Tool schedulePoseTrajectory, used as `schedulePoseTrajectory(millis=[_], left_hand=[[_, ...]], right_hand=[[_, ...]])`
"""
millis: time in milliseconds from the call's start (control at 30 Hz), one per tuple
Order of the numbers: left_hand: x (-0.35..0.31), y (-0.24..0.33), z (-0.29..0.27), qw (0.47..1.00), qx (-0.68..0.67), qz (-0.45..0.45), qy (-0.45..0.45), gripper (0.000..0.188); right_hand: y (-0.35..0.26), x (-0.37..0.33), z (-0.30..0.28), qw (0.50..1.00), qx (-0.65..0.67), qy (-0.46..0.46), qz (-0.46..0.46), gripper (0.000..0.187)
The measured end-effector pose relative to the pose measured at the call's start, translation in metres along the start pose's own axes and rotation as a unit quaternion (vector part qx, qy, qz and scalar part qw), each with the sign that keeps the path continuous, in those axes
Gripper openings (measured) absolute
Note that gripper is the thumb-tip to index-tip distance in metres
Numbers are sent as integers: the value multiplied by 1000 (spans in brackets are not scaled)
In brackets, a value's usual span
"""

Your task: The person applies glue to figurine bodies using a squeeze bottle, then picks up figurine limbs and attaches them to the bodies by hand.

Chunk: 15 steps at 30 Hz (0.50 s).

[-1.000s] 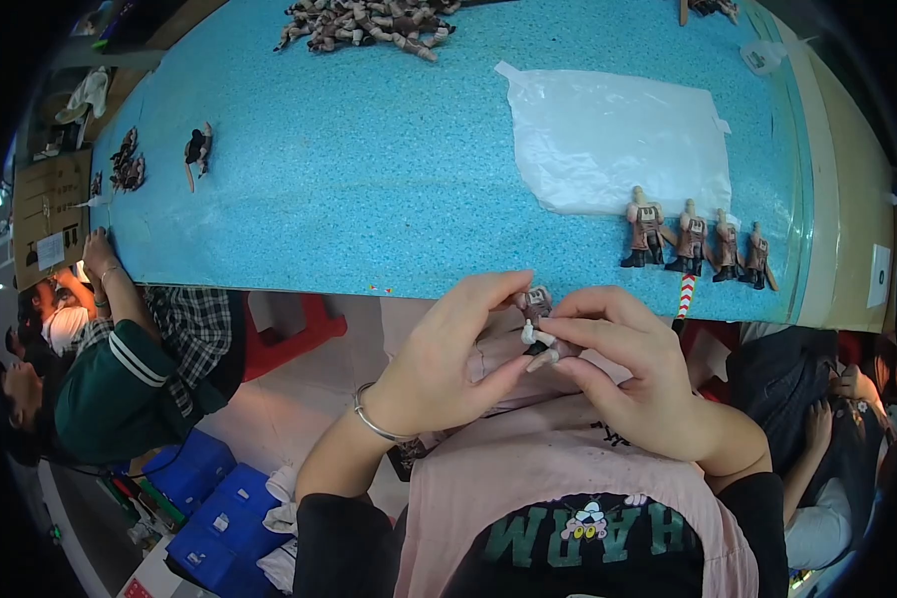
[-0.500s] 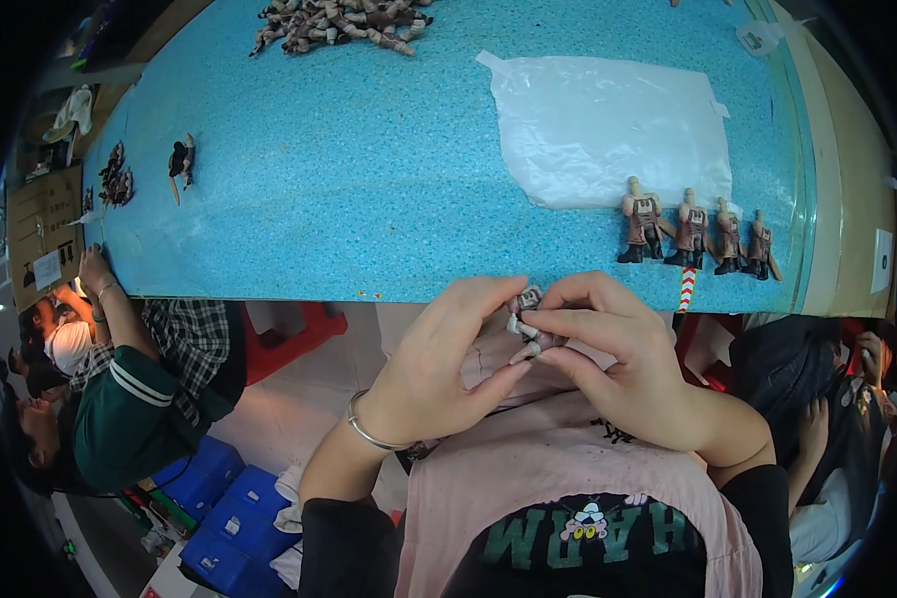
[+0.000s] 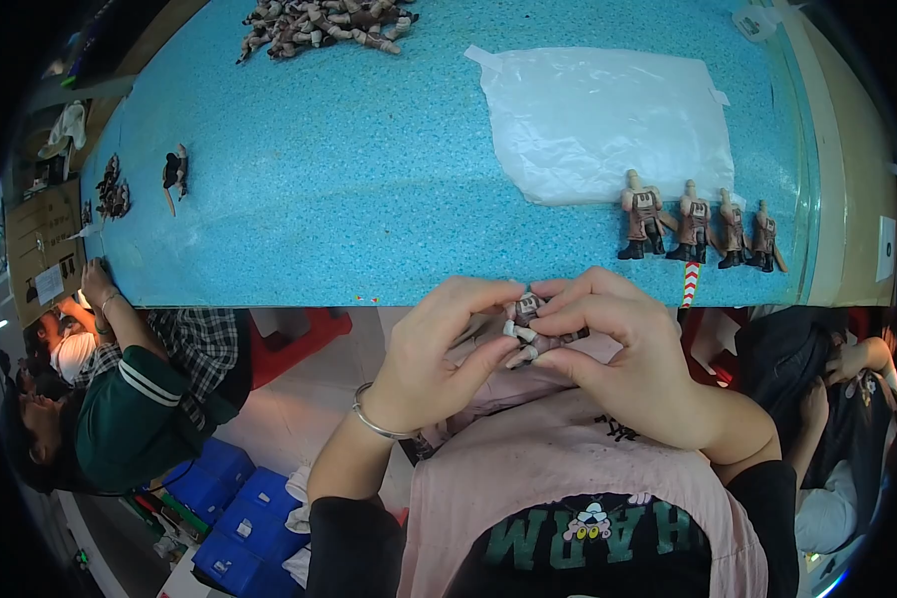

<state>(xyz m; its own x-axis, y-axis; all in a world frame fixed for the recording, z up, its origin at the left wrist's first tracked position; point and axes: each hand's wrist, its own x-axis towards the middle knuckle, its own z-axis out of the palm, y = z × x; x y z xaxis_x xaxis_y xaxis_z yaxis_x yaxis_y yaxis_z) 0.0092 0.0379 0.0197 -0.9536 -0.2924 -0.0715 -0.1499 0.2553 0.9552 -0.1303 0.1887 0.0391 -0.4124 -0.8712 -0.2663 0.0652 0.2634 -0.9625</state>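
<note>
A small toy figure (image 3: 530,307) in grey, brown and cream is pinched between my two hands, just off the near edge of the table. My left hand (image 3: 439,349) has its thumb and index finger on the figure's left side. From the other side my right hand (image 3: 633,349) grips it with thumb and fingers, which partly cover it. Beyond my right hand, several similar figures (image 3: 692,224) in brown outfits and dark boots lie in a row on the blue table (image 3: 369,199).
A white plastic sheet (image 3: 608,120) is taped to the table behind the row. A heap of figures (image 3: 319,25) lies at the far side, with a smaller pile (image 3: 113,189) and a lone figure (image 3: 175,171) at left. Co-workers sit on both sides; blue bins (image 3: 244,538) stand lower left.
The figure has turned slightly between my fingers, and more of its body shows now. My left thumb has shifted up a little. The whole view has moved slightly.
</note>
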Motion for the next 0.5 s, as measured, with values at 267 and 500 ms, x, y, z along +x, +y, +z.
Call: schedulePoseTrajectory(millis=[267, 500], left_hand=[[-2, -1, 11, 997, 42, 16, 61, 19], [-17, -5, 18, 967, -163, 49, 188, 22]], right_hand=[[2, 2, -3, 1000, -18, -13, 2, 22], [-8, -6, 14, 988, 0, 105, -109, 41]])
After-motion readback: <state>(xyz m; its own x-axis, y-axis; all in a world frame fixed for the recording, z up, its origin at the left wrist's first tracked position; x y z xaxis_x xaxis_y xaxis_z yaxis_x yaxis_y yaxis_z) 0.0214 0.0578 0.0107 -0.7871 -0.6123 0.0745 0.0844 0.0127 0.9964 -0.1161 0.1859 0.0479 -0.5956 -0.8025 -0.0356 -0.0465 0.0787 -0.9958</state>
